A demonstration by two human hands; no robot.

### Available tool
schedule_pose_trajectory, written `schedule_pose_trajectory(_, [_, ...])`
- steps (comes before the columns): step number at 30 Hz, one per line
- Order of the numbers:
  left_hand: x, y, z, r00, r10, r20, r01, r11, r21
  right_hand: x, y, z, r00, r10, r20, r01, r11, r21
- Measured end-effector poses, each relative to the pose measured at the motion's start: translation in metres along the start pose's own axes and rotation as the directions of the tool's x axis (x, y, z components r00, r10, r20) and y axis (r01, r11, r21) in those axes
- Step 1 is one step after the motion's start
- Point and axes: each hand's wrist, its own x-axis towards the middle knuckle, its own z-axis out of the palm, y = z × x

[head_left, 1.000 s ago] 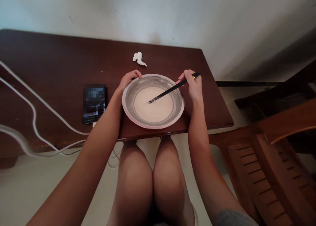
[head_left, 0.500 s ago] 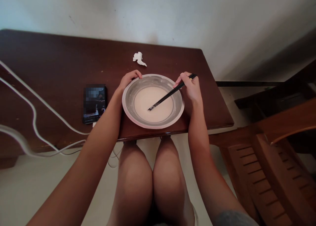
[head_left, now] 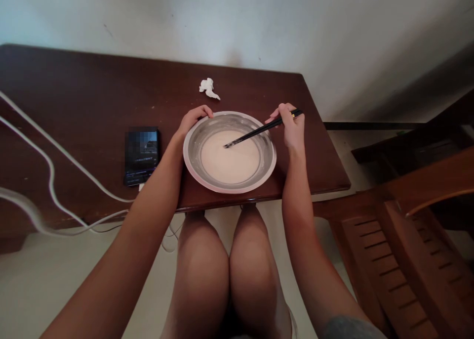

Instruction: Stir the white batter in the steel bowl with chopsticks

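Note:
A wide metal bowl [head_left: 192, 166] stands near the front edge of the dark wooden table. Pale, creamy liquid [head_left: 230, 162] covers its bottom. My left hand [head_left: 195, 117] grips the bowl's rim at the upper left, fingers curled over the edge. In my right hand [head_left: 291, 124], to the right of the bowl, is a pair of black chopsticks [head_left: 259, 130], slanting down to the left. Their whitened tips reach the liquid in the upper middle of the bowl. How deep they dip, I cannot tell.
Behind the bowl lies a crumpled white tissue [head_left: 209, 88]. A phone [head_left: 141, 157] with a lit screen rests to the left, beside my forearm. White cables [head_left: 52, 171] cross the table's left side. A slatted wooden chair [head_left: 385, 250] stands at the right, and a wall rises behind the table [head_left: 92, 92].
My right hand has shifted a little to the right, and the chopstick tips have moved up toward the far side of the liquid. The left hand and bowl stay put. The phone's picture differs.

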Motion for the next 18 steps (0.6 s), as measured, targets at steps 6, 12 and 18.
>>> schedule_pose_trajectory(6, [0.0006,-0.0006,-0.0009,0.998,-0.049,0.030,0.051,0.997,-0.063,-0.0022,-0.0017,0.0013,0.985,0.004,0.175,-0.009,1.000,0.029])
schedule_pose_trajectory(12, [0.0002,-0.0012,-0.0021,0.999,0.034,0.019,-0.034,0.999,0.027,-0.0011,-0.0006,0.0005,1.000,0.003,0.027,-0.004,1.000,0.031])
schedule_pose_trajectory(18, [0.0037,-0.0055,-0.0031,0.999,0.009,0.036,-0.008,1.000,-0.026,-0.0031,-0.0030,0.0014,0.983,0.018,0.180,-0.019,1.000,0.003])
